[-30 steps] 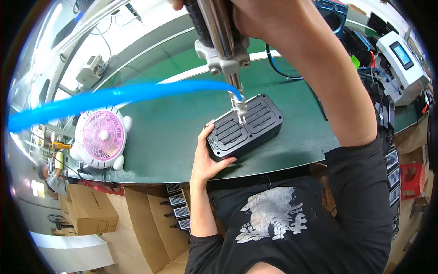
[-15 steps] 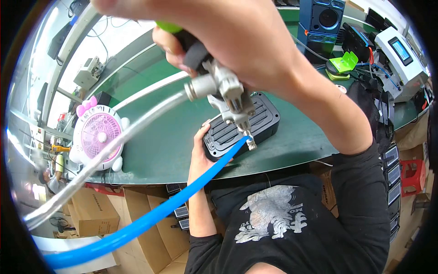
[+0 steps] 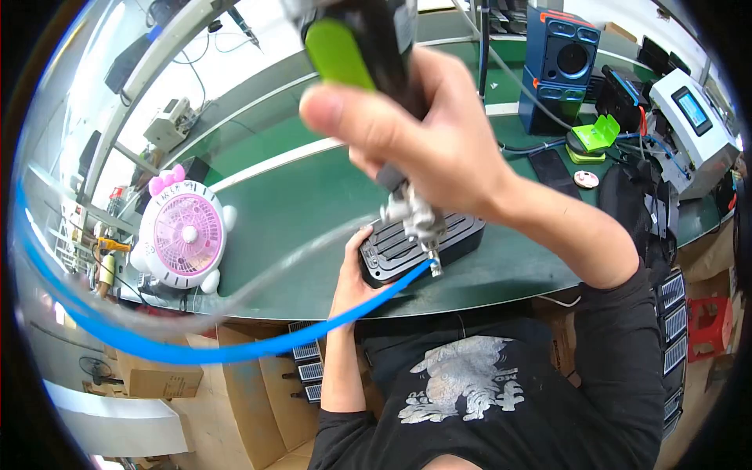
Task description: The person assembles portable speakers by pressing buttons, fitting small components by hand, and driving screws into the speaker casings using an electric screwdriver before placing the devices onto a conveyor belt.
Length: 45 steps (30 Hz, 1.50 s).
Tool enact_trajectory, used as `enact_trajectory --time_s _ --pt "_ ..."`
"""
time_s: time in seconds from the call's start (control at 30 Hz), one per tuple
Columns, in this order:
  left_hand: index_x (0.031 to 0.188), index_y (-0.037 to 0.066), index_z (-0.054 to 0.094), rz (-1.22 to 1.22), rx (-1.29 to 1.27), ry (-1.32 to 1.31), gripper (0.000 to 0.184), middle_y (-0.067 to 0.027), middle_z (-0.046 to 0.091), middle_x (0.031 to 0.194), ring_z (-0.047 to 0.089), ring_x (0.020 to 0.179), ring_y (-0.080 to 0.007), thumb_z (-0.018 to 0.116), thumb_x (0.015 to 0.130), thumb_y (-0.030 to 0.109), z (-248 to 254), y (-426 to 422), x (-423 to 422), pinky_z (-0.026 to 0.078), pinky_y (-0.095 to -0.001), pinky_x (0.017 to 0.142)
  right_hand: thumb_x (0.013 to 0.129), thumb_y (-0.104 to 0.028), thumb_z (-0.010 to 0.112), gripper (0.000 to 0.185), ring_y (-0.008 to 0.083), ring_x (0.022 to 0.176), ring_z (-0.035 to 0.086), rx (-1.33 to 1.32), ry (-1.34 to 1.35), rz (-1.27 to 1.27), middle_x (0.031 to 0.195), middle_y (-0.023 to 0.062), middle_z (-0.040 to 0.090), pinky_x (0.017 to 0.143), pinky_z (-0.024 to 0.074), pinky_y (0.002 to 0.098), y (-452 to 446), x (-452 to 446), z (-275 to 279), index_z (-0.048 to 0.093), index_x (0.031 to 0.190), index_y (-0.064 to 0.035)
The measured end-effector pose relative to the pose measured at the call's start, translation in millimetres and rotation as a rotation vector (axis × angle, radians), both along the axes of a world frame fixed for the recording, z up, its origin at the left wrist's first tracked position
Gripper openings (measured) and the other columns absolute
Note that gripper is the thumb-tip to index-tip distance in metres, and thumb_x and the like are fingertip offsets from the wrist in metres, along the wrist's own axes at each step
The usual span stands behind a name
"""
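A black ribbed box [image 3: 462, 235] lies at a slant on the green work table [image 3: 313, 192], near its front edge. My left hand [image 3: 352, 270] grips the left end of the box, thumb partly hidden behind the blue hose. Above the box, my right hand [image 3: 415, 133] is wrapped round a power screwdriver [image 3: 376, 47] with a green panel; the top of the tool is out of view. Its metal tip [image 3: 435, 268] appears over the front side of the box; whether they touch is unclear. A blue hose [image 3: 235, 352] and a clear hose run from the tool to the left.
A pink and white fan [image 3: 188, 235] stands on the left of the table. Blue speakers [image 3: 560, 66], a green item [image 3: 597, 133] and a white device with a screen [image 3: 689, 117] are at the back right. Open cardboard boxes [image 3: 251, 399] stand below the table.
The tool first moved off the top of the box toward its front edge, tilting. My right hand is now more visible, and the hoses have swung. My left hand stays on the box.
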<state>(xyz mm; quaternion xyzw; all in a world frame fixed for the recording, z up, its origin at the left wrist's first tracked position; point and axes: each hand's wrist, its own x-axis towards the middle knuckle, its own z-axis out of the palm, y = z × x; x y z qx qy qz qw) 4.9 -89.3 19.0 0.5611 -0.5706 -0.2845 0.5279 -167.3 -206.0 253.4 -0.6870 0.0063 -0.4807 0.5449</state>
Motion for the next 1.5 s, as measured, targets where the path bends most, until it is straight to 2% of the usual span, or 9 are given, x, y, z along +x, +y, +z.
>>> enact_trajectory --time_s 0.03,0.07,0.17,0.27,0.33,0.77,1.07,1.17,1.5 --pt "0.148 0.006 0.025 -0.016 0.033 0.071 0.113 -0.0135 0.050 0.132 0.051 0.123 -0.0241 0.094 0.059 0.020 7 -2 -4 0.042 -0.0380 0.106 0.091 -0.036 0.070 0.035 0.0080 0.050 0.053 -0.119 0.023 -0.043 0.061 0.0003 0.055 0.047 0.0399 0.0225 -5 0 7 0.062 0.083 -0.0030" --pt "0.150 0.006 0.021 0.003 -0.027 -0.203 0.116 -0.0154 0.048 0.134 0.050 0.125 -0.0261 0.093 0.060 0.018 16 -4 -6 0.039 -0.0391 0.109 0.092 -0.034 0.069 0.034 0.0095 0.050 0.053 -0.164 -0.037 -0.039 0.061 0.0018 0.055 0.047 0.0401 0.0238 -8 1 17 0.061 0.084 -0.0021" --pt "0.154 0.005 0.002 0.007 0.012 -0.009 0.134 -0.0237 0.041 0.145 0.044 0.134 -0.0353 0.095 0.059 0.024 4 -17 -15 0.036 -0.0443 0.112 0.087 -0.059 0.063 0.055 0.0088 0.048 0.053 -0.199 -0.063 0.020 0.060 0.0014 0.055 0.041 0.0415 0.0256 -16 -3 50 0.057 0.075 -0.0059" --pt "0.151 -0.001 0.017 0.015 0.063 -0.246 0.122 -0.0250 0.043 0.143 0.046 0.133 -0.0352 0.094 0.060 0.027 7 -29 -21 0.037 -0.0402 0.112 0.084 -0.068 0.061 0.062 0.0081 0.046 0.053 -0.258 -0.083 -0.037 0.058 0.0007 0.054 0.040 0.0416 0.0244 -19 7 61 0.055 0.072 -0.0074" --pt "0.148 0.000 0.024 0.036 0.142 -0.170 0.115 -0.0241 0.047 0.139 0.048 0.132 -0.0337 0.093 0.060 0.026 31 -28 -38 0.038 -0.0395 0.111 0.085 -0.065 0.062 0.059 0.0077 0.046 0.053 -0.228 -0.104 0.022 0.057 0.0002 0.053 0.041 0.0414 0.0230 -16 21 62 0.056 0.071 -0.0077" --pt "0.140 0.002 0.037 0.047 0.020 -0.192 0.103 -0.0192 0.053 0.133 0.050 0.127 -0.0368 0.092 0.057 0.027 30 -30 -39 0.041 -0.0431 0.107 0.086 -0.050 0.072 0.050 0.0103 0.046 0.054 0.029 -0.073 0.103 0.059 0.0031 0.055 0.042 0.0460 0.0229 -20 53 40 0.052 0.088 -0.0037" --pt "0.143 0.001 0.032 0.070 0.090 -0.263 0.111 -0.0225 0.053 0.132 0.052 0.125 -0.0364 0.093 0.056 0.031 39 -26 -39 0.041 -0.0424 0.107 0.086 -0.046 0.073 0.049 0.0115 0.046 0.054 0.063 -0.093 0.093 0.063 0.0045 0.050 0.042 0.0484 0.0237 -26 61 37 0.049 0.088 -0.0027" --pt "0.139 0.004 0.037 0.079 0.023 -0.252 0.103 -0.0186 0.054 0.127 0.053 0.116 -0.0381 0.092 0.057 0.032 36 -27 -38 0.041 -0.0455 0.104 0.089 -0.046 0.068 0.047 0.0128 0.048 0.057 0.070 -0.129 0.112 0.064 0.0066 0.052 0.042 0.0498 0.0251 -29 63 30 0.051 0.091 -0.0020" --pt "0.140 0.004 0.037 0.069 -0.010 -0.250 0.103 -0.0177 0.054 0.129 0.052 0.118 -0.0377 0.092 0.057 0.032 36 -28 -38 0.041 -0.0448 0.103 0.091 -0.040 0.068 0.040 0.0118 0.050 0.056 0.084 -0.273 0.106 0.063 0.0050 0.053 0.043 0.0471 0.0251 -46 44 31 0.054 0.087 -0.0025"
